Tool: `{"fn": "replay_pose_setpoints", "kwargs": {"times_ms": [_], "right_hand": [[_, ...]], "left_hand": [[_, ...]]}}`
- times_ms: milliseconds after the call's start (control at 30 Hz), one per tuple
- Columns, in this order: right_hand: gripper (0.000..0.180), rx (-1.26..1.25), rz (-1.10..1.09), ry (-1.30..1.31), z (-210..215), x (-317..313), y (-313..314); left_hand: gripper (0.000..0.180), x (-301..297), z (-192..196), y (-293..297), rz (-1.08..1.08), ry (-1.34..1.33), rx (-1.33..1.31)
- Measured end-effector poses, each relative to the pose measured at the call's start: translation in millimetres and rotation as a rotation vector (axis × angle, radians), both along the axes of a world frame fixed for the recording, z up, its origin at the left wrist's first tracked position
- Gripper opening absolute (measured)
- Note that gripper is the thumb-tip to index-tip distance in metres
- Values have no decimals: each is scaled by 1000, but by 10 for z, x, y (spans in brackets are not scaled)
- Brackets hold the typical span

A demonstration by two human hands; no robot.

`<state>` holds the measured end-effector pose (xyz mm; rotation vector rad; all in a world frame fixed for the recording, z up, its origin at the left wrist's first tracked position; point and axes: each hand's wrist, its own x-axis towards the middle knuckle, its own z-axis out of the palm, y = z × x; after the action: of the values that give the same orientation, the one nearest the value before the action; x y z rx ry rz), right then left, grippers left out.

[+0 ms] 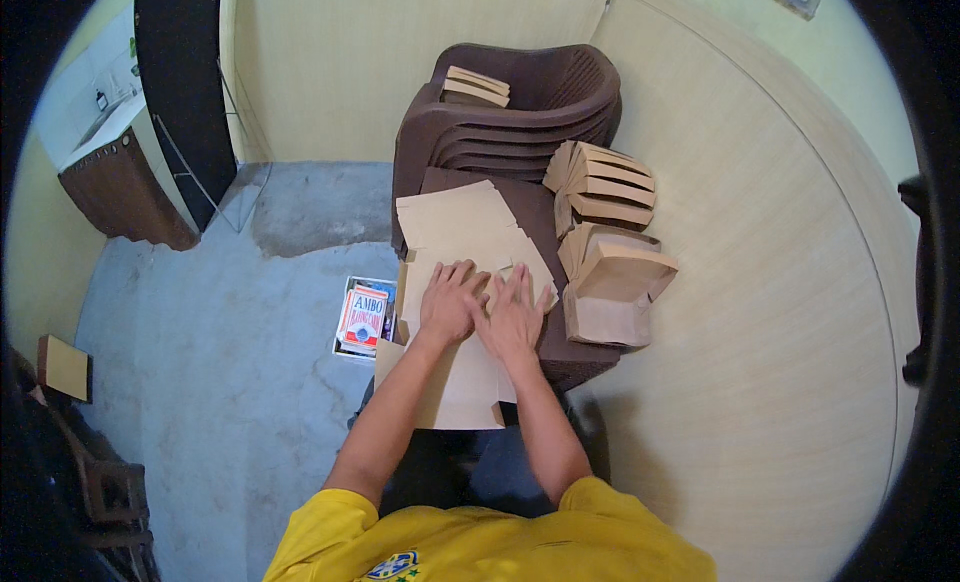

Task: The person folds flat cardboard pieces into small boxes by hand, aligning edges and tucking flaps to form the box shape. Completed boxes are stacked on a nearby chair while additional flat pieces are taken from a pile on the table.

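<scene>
A flat, unfolded cardboard box blank with cut flaps lies over the brown chair and reaches down over my lap. My left hand rests palm down on its middle, fingers loosely apart. Beside it, my right hand also lies flat on the cardboard, fingers spread. The two hands meet at the thumbs. A small flap or tab of cardboard shows near my right fingertips. Neither hand grips anything; what lies directly beneath the palms is hidden.
Brown plastic chairs stand stacked ahead, with folded cardboard on top. Several nested cardboard boxes and an open cardboard box sit at the right, near the wall. Left of me, a white container holds a red-and-white card pack.
</scene>
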<state>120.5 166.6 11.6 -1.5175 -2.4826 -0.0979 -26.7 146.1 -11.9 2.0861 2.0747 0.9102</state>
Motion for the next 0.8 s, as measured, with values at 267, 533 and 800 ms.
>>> {"fn": "replay_pose_setpoints", "kwargs": {"times_ms": [267, 533, 800], "right_hand": [[85, -265, 31, 422, 412, 329, 66], [42, -172, -257, 227, 289, 466, -454], [36, -218, -256, 641, 82, 316, 287]], "left_hand": [[59, 27, 121, -32, 36, -44, -35], [78, 151, 96, -50, 168, 33, -78], [59, 178, 251, 27, 141, 117, -273]]}}
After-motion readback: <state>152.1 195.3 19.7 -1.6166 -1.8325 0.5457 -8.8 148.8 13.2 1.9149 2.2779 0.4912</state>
